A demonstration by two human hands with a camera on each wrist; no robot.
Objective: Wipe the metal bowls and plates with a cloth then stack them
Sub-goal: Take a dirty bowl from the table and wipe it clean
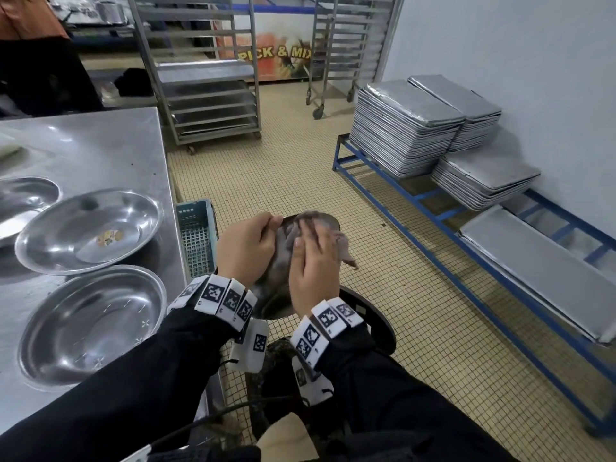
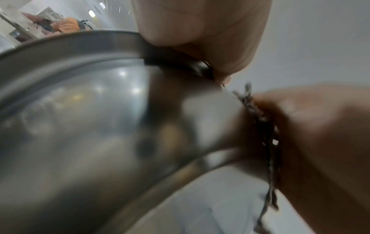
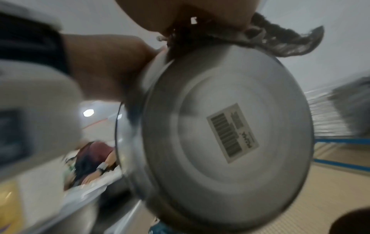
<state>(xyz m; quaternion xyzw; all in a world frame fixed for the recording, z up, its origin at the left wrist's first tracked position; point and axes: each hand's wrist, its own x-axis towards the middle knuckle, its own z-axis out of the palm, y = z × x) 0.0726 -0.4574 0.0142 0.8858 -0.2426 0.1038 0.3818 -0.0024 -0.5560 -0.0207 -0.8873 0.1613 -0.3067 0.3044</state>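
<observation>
Black long sleeves (image 1: pixel 133 395), white wristbands (image 1: pixel 220 298) printed with black square markers, bare hands

Your two hands are close together over the floor (image 1: pixel 300 168), off the edge of the counter (image 1: pixel 110 148). On your left, the counter holds a near bowl (image 1: pixel 90 325) and a plate (image 1: pixel 88 230) just behind it, so little bare metal is left there; the far end of the counter is open. A green crate (image 1: pixel 196 235) stands right by the counter's edge, just past your left hand (image 1: pixel 245 250). On your right, the tiled floor is wide open as far as the blue rack (image 1: pixel 416 221) with its stacks of trays (image 1: pixel 405 128). A dark stool (image 1: pixel 380 323) sits right under your wrists.
</observation>
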